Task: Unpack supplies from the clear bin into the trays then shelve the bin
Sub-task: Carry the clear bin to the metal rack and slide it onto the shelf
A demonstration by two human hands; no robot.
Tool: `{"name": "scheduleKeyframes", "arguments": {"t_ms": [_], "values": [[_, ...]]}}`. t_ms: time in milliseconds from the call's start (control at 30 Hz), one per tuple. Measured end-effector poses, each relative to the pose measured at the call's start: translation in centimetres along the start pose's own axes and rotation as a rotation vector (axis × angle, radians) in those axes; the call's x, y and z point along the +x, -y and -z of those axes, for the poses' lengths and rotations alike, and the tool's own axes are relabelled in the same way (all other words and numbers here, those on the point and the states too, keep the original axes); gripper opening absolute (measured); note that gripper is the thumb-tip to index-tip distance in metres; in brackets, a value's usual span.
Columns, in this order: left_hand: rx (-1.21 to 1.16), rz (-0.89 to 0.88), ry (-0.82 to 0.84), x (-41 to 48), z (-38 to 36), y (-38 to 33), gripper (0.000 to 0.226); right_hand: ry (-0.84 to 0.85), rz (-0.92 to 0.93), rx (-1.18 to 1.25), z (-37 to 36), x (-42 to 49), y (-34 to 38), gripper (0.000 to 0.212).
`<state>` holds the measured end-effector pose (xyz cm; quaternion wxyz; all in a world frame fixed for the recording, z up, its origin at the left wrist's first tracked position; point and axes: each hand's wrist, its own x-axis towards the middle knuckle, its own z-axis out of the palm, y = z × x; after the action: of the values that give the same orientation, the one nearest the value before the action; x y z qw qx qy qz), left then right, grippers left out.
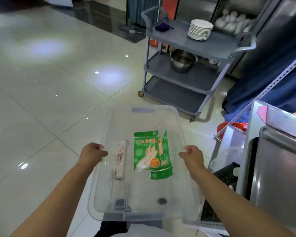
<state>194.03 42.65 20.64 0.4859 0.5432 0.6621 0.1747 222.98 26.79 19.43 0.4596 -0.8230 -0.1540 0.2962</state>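
Gripping the see-through bin point(143, 117) by its long rims, left hand point(92, 153) and right hand point(192, 155) curled tight; inside, two green glove packets point(148, 151) (overlapping) beside a white tube point(120, 159).

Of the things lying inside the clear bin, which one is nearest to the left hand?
The white roll, a slim tube along the clear bin's left wall, beside the left hand. The two green glove packets overlap nearer the right hand.
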Motion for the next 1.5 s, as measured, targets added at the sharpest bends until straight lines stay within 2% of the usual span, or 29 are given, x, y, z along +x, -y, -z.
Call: {"name": "scheduleKeyframes", "arguments": {"t_ms": [300,433,800,1100,1367,1500], "values": [[0.142,-0.087,0.116,17.1,-1.6,-12.1,0.034,-0.152,-0.105,0.088,-6.0,11.0,7.8,0.028],[0.199,-0.133,0.19,23.2,-5.3,-17.5,0.036,-0.256,-0.172,0.133,-6.3,15.9,9.0,0.026],[0.377,-0.248,0.39,34.0,-23.7,-32.3,0.035,-0.471,-0.341,0.192,-0.3,31.8,8.1,0.029],[0.509,-0.392,0.576,38.8,-37.0,-42.8,0.03,-0.698,-0.484,0.284,4.4,39.0,9.5,0.027],[0.728,-0.539,0.825,44.1,-49.0,-49.4,0.023,-0.961,-0.681,0.387,3.9,44.0,9.9,0.019],[0.823,-0.64,0.95,46.1,-54.2,-52.2,0.022,-1.076,-0.775,0.501,2.3,46.0,10.4,0.024]]}}
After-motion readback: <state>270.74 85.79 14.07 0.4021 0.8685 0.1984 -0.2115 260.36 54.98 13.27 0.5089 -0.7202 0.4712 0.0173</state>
